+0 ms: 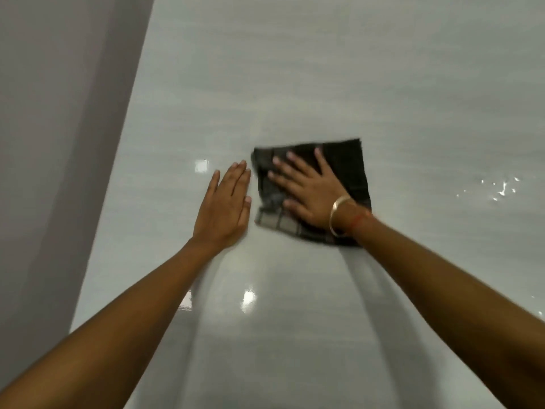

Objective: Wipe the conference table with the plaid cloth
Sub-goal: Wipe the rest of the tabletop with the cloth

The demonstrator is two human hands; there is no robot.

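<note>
Right hand (306, 193) flat on cloth (352, 172), fingers straight and spread, palm pressing down, no pinch. Left hand (225, 205) also flat, fingers straight and together, on bare table (324, 69) just left of cloth; can't tell if it touches the cloth edge. Hands apart, side by side.

Cloth: dark plaid, folded to a rough square, lying flat on table under right palm. Its near-left corner shows a lighter grey check. Far edge is blurred, so likely mid-stroke. Looks like thin woven fabric: should slide easily, and bunch if pushed by fingertips only.

Table: pale grey, hard, glossy, faint horizontal grain. Light glints show left of cloth and nearer than it. Bright specks (501, 188) well right of cloth are probably water drops; can't confirm.

Doing the step well, my take:
- load through the whole palm, fingers splayed, so the square lies flat
- long overlapping passes, working towards the specks right of cloth
- left hand as brace only; a bare palm may print on gloss, so wipe that patch after
- bangle (339, 214) on right wrist sits over cloth's near edge; hold it off the surface, scratch risk
</note>
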